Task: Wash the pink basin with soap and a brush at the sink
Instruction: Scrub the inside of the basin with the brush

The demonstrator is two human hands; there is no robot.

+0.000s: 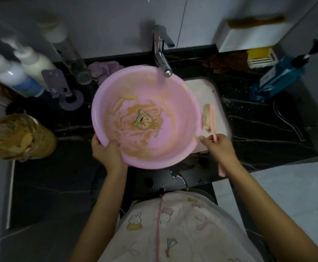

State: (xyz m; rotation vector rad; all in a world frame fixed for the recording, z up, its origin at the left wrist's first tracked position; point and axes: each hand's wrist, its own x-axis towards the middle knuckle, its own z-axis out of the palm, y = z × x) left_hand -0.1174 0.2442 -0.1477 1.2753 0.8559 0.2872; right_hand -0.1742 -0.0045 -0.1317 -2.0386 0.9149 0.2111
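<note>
Pink basin (175, 87) over the sink (209, 91), left hand (108, 152) gripping its near-left rim. Right hand (220, 148) clasps the pink brush (210, 118), long axis pointing away, head just outside the right rim; smeared basin floor lies leftward

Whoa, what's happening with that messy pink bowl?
Someone is washing the pink basin at the sink. Their left hand holds its near rim, and the right hand holds a pink brush just beside it. Brownish smears cover the inside, so it isn't clean yet.
</note>
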